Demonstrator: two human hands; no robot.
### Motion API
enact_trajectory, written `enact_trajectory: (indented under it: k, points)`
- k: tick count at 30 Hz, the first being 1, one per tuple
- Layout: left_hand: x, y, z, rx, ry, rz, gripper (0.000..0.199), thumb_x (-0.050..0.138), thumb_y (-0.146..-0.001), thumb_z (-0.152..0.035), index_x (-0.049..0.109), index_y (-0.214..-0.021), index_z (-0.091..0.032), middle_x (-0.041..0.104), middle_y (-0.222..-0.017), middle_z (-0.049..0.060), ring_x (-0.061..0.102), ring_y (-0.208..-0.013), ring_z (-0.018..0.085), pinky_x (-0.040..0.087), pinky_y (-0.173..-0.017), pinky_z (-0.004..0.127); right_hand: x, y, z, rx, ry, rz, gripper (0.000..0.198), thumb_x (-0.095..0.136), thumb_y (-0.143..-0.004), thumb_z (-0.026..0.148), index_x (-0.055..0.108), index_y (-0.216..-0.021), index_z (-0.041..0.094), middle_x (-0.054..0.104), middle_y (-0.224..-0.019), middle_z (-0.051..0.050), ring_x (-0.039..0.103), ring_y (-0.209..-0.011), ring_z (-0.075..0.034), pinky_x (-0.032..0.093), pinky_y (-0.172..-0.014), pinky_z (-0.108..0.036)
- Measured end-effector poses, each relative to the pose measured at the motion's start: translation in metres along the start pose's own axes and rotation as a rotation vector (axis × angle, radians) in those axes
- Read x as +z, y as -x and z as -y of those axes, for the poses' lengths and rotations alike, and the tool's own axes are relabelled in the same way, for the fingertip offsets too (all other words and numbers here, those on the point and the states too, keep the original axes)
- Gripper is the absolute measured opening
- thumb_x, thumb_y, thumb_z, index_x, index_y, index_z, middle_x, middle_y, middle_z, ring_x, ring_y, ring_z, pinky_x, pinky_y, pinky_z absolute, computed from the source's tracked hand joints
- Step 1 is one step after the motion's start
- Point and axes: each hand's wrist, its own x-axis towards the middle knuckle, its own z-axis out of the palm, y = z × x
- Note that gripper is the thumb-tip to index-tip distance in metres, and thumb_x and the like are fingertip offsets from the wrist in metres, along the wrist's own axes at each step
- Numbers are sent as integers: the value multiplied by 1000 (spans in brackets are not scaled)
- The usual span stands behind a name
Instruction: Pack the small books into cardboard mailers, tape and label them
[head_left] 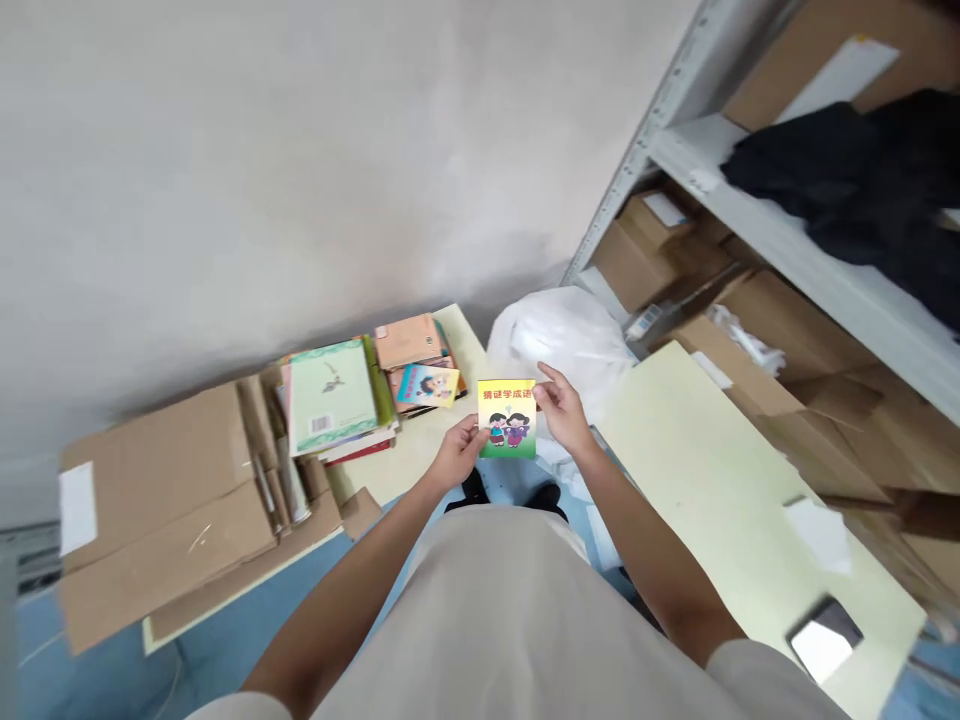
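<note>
Between my two hands I hold a small booklet (508,420) with a yellow and green cover, red Chinese characters and two cartoon children. My left hand (459,452) pinches its left edge, thumb on the front. At the upper right edge my right hand (561,408) grips it, with the index finger raised off the cover. Beyond my left hand, a small blue and yellow booklet (427,385) lies on a stack under a peach-coloured book (409,341). Beside that stack, a pale green book (332,396) tops a larger pile.
An open cardboard box (165,490) sits at the left end of the left table (390,478). A white plastic bag (559,330) stands between the tables. A phone (825,638) and white paper (817,533) lie on the right table (675,460), beside shelving (787,235) with cartons and black cloth.
</note>
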Motion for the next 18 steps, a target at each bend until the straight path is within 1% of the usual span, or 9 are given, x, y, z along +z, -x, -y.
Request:
enact_trajectory:
  k: [2,4,5,7,9,11,13,16,18]
  points:
    - [26,-7,-6,-30,-22,107,54,63,-77,-50,54,-118,-15,71,-82,6,65,-74,19,49,-71,32,-30,12,4,14,-37,-77,38,56,-81,48,61,-107,20,66,-82,-3,59,-72,-15,50,-66,-29]
    - [55,-14,-9,-66,-35,167,57,62,-77,-51,50,-121,-16,71,-82,6,65,-74,18,49,-71,31,-62,30,7,41,-60,-185,32,57,-79,49,64,-90,20,64,-77,-2,56,-65,-13,47,-56,-26]
    - [71,-17,-8,-82,-44,174,58,62,-77,-52,50,-121,-16,71,-82,6,65,-73,18,49,-71,31,-79,40,7,61,-75,-247,32,57,-79,50,64,-87,20,63,-74,-1,54,-62,-13,45,-51,-24]
    - [103,-21,-5,-105,-72,164,55,64,-74,-51,53,-115,-17,71,-85,6,65,-75,18,50,-70,30,-114,61,5,102,-109,-371,33,57,-77,51,63,-87,20,61,-70,0,51,-56,-11,42,-44,-23]
    - [137,-24,2,-122,-124,178,46,69,-70,-48,60,-104,-18,70,-89,6,64,-77,17,49,-71,28,-150,84,-1,129,-151,-480,33,59,-76,51,63,-86,19,60,-68,0,49,-54,-11,41,-41,-22]
    - [171,-27,13,-146,-187,216,35,72,-67,-43,64,-91,-18,69,-86,4,63,-76,16,50,-72,28,-184,106,-9,148,-200,-566,33,60,-75,51,62,-83,19,58,-65,1,48,-52,-10,41,-41,-22]
    - [205,-31,25,-175,-229,253,29,71,-67,-41,65,-83,-17,68,-80,3,62,-73,16,50,-74,30,-215,126,-20,167,-251,-635,33,61,-73,51,63,-81,18,58,-63,1,48,-51,-9,41,-41,-22]
    - [252,-36,44,-201,-247,288,29,71,-65,-42,65,-81,-17,67,-78,3,62,-73,16,51,-76,31,-257,156,-34,199,-307,-721,36,60,-74,53,64,-82,18,58,-62,1,48,-50,-9,41,-41,-22]
    - [280,-39,54,-220,-247,317,31,72,-65,-42,66,-82,-17,67,-79,3,62,-74,16,51,-77,32,-282,174,-41,222,-331,-755,39,59,-74,54,66,-85,18,60,-65,0,50,-53,-10,43,-43,-23]
